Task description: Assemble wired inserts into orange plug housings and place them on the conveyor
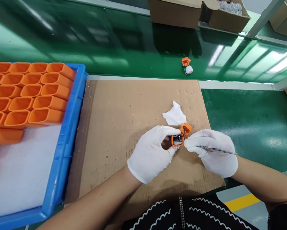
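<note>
My left hand (153, 151), in a white glove, is closed around an orange plastic housing (173, 140) that stands with its open end facing up. Dark electronic parts (177, 138) show inside it. From the housing's far right corner an orange end cap (186, 128) hangs out, joined by dark wires. My right hand (212, 148), gloved too, pinches thin metal tweezers (217, 150) right beside the housing. The tweezers' tips are hidden by the fingers. A crumpled white cloth or paper piece (174, 114) lies just beyond the cap.
A cardboard sheet (121, 127) covers the work surface. At left, a blue tray (71, 127) holds several orange housings (47, 115). On the green ledge sits another orange cap with a white part (187, 66). Cardboard boxes (175, 12) stand at the back.
</note>
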`<action>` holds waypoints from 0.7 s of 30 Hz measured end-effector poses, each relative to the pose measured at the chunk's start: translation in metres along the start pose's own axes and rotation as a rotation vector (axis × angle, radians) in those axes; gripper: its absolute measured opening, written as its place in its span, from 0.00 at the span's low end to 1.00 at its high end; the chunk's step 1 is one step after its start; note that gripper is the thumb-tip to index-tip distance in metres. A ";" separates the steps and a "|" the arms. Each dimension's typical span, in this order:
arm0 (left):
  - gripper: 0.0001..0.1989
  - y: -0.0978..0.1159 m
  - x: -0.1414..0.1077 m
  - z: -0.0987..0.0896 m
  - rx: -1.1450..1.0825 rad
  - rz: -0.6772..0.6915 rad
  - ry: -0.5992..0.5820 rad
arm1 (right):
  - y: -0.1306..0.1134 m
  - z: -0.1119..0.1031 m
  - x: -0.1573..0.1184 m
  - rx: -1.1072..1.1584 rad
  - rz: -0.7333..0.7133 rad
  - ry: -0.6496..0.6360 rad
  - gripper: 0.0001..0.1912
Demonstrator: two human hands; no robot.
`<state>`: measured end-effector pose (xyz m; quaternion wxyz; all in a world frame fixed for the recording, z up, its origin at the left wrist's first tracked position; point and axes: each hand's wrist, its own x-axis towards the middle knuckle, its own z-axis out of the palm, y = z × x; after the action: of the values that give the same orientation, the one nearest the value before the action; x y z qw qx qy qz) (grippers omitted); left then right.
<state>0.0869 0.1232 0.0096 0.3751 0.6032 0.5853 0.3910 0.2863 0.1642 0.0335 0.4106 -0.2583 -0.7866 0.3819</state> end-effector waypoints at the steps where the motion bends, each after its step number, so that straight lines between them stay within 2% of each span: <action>1: 0.13 0.000 0.000 0.000 0.004 0.002 0.002 | 0.000 0.000 0.000 0.004 0.008 -0.013 0.08; 10: 0.12 -0.001 -0.001 0.001 0.017 0.018 -0.008 | -0.004 0.000 0.001 0.011 0.062 -0.002 0.06; 13: 0.13 0.000 -0.001 0.000 0.036 0.027 -0.015 | -0.005 -0.002 -0.001 -0.134 0.018 0.002 0.07; 18: 0.14 0.001 -0.002 -0.001 0.078 0.036 -0.009 | -0.009 -0.005 -0.006 -0.394 -0.068 -0.119 0.12; 21: 0.14 0.004 -0.001 0.001 0.072 0.016 -0.005 | -0.011 -0.005 -0.005 -0.358 -0.050 -0.086 0.12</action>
<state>0.0890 0.1222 0.0128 0.3516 0.6221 0.5931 0.3711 0.2918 0.1563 0.0419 0.3336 -0.2909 -0.8651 0.2360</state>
